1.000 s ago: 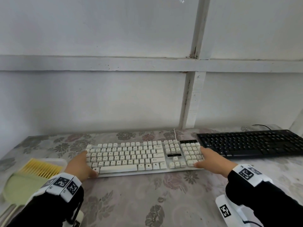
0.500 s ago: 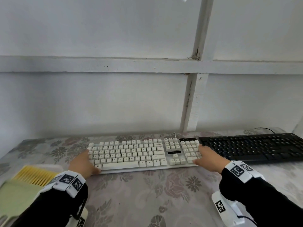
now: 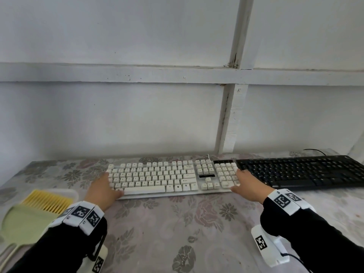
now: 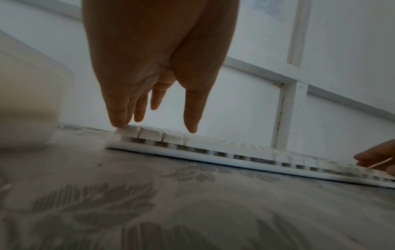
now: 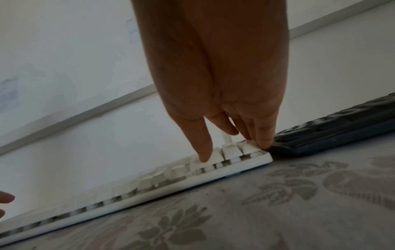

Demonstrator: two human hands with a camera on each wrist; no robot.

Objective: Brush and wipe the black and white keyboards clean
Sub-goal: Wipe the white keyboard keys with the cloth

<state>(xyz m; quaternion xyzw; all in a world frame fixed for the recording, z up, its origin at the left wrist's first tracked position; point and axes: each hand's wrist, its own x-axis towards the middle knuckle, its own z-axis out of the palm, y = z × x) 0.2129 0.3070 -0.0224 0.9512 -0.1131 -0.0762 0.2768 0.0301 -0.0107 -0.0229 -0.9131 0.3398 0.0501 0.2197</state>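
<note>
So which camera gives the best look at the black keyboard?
The head view: it shows the black keyboard almost whole, lying right of the white keyboard on the floral cloth. The right wrist view catches only its blurred left end beside the right hand's fingertips. The left wrist view misses it.

white keyboard (image 3: 157,178) | black keyboard (image 3: 303,171) | floral tablecloth (image 3: 177,223) | yellow brush (image 3: 47,200)
</note>
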